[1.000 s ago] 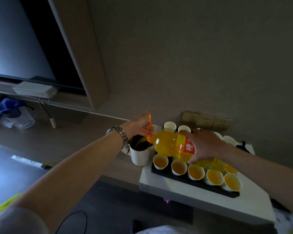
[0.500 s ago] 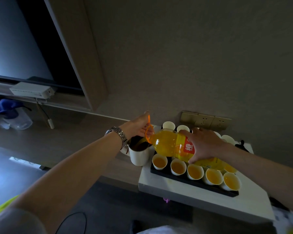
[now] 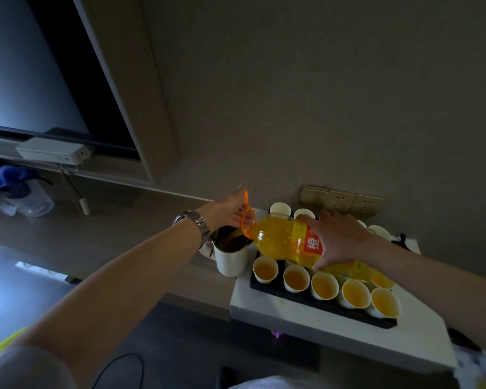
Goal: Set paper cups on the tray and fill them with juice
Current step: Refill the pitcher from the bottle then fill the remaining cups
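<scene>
A big orange juice bottle (image 3: 278, 240) lies tilted to the left above the black tray (image 3: 320, 304). My right hand (image 3: 340, 240) grips its labelled body. My left hand (image 3: 230, 209) holds the orange loop at its neck. The bottle's mouth is over a white jug (image 3: 232, 261) standing left of the tray, and a thin stream of juice runs into it. Several paper cups in the tray's front row (image 3: 265, 272) hold juice. The cups in the back row (image 3: 280, 209) look white inside, and the bottle and my right hand partly hide them.
The tray sits on a small white table (image 3: 334, 332) against the wall, below a row of wall sockets (image 3: 341, 202). To the left are a wooden ledge, a dark screen (image 3: 26, 80), a white box (image 3: 51, 154) and a plastic tub with blue cloth (image 3: 14, 189).
Both hands and the bottle keep nearly the same pose over the jug. Only the view has shifted slightly.
</scene>
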